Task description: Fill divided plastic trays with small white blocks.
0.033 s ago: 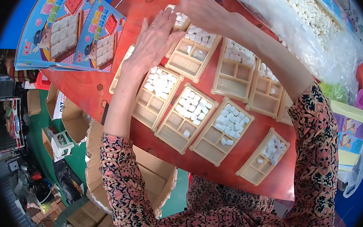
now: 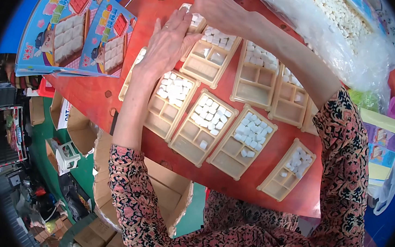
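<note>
My left hand (image 2: 169, 44) lies over the far end of the table, fingers stretched out and a ring on one. It partly covers the farthest beige divided tray (image 2: 202, 24), which holds white marshmallows (image 2: 195, 19). Beside it, my right hand (image 2: 214, 8) is bent down over the same tray with its fingers curled in; what they hold, if anything, is hidden. Nearer me stand several similar trays, among them one tray (image 2: 193, 156) with marshmallows (image 2: 211, 114) in its large compartment and a single one in a small compartment. Another tray (image 2: 228, 163) is next to it.
Blue printed boxes (image 2: 68, 38) lean at the far left of the red table (image 2: 188, 180). At the right, a clear plastic bag (image 2: 365, 71) holds a heap of marshmallows (image 2: 340, 17). Open cardboard cartons (image 2: 165, 182) stand below the table's left edge, near a white stool (image 2: 68, 157).
</note>
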